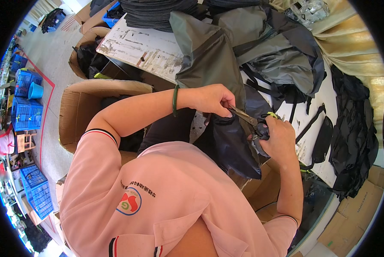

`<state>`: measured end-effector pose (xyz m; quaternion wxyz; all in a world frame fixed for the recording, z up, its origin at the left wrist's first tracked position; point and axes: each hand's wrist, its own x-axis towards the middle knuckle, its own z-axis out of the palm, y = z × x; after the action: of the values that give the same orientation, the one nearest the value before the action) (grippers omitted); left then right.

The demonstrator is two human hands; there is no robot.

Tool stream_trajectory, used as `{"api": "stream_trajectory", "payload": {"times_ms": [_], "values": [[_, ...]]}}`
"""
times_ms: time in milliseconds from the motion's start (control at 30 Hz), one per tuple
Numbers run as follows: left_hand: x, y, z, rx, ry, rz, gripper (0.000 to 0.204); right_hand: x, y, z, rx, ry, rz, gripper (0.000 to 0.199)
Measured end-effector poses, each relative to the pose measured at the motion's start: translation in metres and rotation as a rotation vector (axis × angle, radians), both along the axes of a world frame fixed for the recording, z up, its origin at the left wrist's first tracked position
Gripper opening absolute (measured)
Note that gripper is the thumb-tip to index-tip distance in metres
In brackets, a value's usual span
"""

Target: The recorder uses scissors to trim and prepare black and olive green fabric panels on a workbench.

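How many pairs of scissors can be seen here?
1. The scissors are in the right hand, blades pointing toward the left hand. Others may be hidden under the grey-green fabric on the table.

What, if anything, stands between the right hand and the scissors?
Nothing visible keeps the right hand from the scissors: it is at their handle end. Dark bunched material there hides the grip; the blades point toward the left hand.
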<state>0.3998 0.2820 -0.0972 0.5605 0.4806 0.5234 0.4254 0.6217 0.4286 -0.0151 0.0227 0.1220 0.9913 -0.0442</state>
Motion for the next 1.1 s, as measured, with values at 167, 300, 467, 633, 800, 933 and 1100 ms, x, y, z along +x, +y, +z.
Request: {"api": "stream_trajectory", "payload": {"times_ms": [167,300,467,633,800,933,1100], "values": [[0.001,0.0,0.001,0.008,0.072,-0.02,0.013,0.0,-0.001,0.002,0.024,0.017,0.026,0.042],[0.002,0.0,0.002,-0.009,0.091,-0.036,0.014,0.003,0.002,0.0,0.062,0.042,0.07,0.041],[0.0,0.0,0.002,-0.001,0.106,-0.041,0.015,0.007,0.005,-0.003,0.032,-0.057,0.02,0.038],[0.001,0.002,-0.002,-0.023,0.05,-0.032,0.016,0.011,0.003,-0.019,-0.142,-0.067,-0.166,0.04],[0.015,0.007,-0.012,0.153,0.009,0.025,0.015,-0.008,-0.022,-0.041,-0.828,0.182,-0.251,0.037],[0.0,-0.005,-0.006,0.429,0.228,0.652,0.015,-0.001,-0.013,-0.045,-0.786,0.176,-0.332,0.032],[-0.103,-0.031,-0.048,0.246,0.361,1.361,0.045,0.018,0.009,-0.048,-0.786,0.297,-0.391,0.023]]}}
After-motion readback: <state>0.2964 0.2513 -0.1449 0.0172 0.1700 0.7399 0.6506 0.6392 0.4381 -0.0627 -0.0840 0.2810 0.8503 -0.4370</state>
